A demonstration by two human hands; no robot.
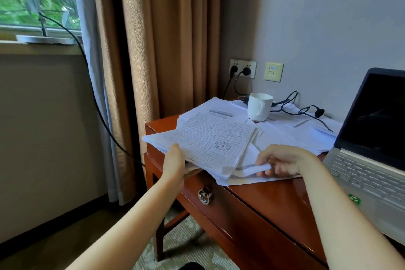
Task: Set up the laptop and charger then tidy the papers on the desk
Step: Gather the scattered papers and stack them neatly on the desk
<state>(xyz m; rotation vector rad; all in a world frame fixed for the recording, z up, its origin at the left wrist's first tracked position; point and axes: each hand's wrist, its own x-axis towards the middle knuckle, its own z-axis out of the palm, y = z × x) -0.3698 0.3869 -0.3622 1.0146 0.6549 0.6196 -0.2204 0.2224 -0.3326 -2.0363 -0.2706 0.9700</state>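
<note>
At the left end of the reddish-brown wooden desk (263,199), my left hand (174,160) grips a stack of white printed papers (203,140). My thumb lies on top and my fingers are curled underneath. The stack is tilted, with its left corner lifted clear of the desk's left edge, and the top page shows lines of small print and a round stamp.

My right hand (282,161) is near the front edge of the desk, fingers curled, pinching the near edge of the lower sheets of that same stack.

Behind and to the right, loose white paper sheets (295,136) lie overlapping across the desk top as far as the back edge. A white ceramic mug (259,106) stands upright on them near the back edge. Just beside it, a black charger cable (291,103) lies in loops over the sheets along the back edge, between the mug and the laptop.

An open silver laptop with a dark screen (372,160) sits at the right end of the desk, its left corner just beside the loose sheets. I cannot tell whether the cable reaches it.

On the wall above the back left corner, a cream wall socket plate (242,68) holds two black plugs. A metal ring pull (204,196) hangs on the drawer front below the papers, and a tan fabric curtain (164,39) hangs to the left of the desk.
</note>
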